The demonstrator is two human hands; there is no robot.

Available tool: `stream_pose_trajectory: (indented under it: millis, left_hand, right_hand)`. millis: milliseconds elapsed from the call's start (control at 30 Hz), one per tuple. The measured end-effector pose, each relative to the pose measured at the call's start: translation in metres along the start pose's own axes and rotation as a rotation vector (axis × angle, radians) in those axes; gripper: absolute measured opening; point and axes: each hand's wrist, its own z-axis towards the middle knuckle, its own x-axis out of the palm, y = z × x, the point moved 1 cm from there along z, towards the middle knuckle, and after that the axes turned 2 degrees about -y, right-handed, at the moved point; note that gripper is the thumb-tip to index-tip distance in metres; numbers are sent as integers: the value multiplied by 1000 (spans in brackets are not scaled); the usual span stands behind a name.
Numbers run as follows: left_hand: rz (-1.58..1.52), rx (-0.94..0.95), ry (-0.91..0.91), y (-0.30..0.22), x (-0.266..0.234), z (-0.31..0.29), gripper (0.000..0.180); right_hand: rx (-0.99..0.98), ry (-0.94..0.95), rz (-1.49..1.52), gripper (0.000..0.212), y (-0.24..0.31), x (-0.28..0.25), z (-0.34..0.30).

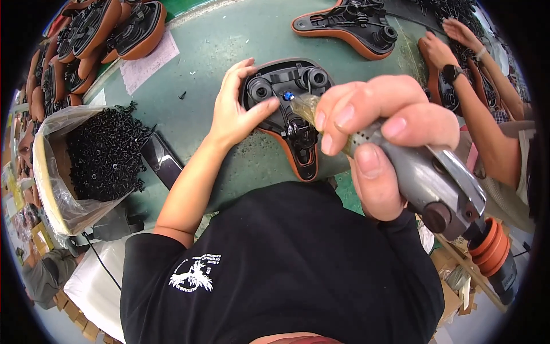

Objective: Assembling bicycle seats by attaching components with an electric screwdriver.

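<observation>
On the green surface [212,46], the left hand [236,112] holds an upside-down bike saddle [283,123] while the right hand [389,120] grips a power screwdriver [418,172], probably screwing, so it should push straight next.

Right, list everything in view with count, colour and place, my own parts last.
Upturned saddle: one, black and orange-brown, centre
Power screwdriver: one, grey, right of centre
Blue tip: one, blue, screwdriver's end
Stacked saddles: several, black and orange-brown, upper left
Far saddle: one, black and orange-brown, top right
Box: one, pale, plastic-lined, left
Screws: uncountable, black, inside the box
Loose screw: one, black, left of centre
Paper: one, pinkish, upper left
Table: one, green, beneath
Co-worker's watch: one, black, upper right
Shirt: one, black, bottom
Left hand: one, bare, on the upturned saddle
Right hand: one, bare, around the screwdriver
</observation>
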Motion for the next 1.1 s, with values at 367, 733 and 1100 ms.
stream_pose_trajectory:
  millis: [367,733,1100]
  left_hand:
    - [-70,112,-168,10,17,-4,32]
    - [-31,157,-284,16,17,-9,39]
    - [-52,115,65,-12,-42,-33,52]
  right_hand:
    - [93,26,-22,29,-43,30,17]
    - [108,193,-129,23,-89,53,21]
    - [64,190,-39,30,-45,39,20]
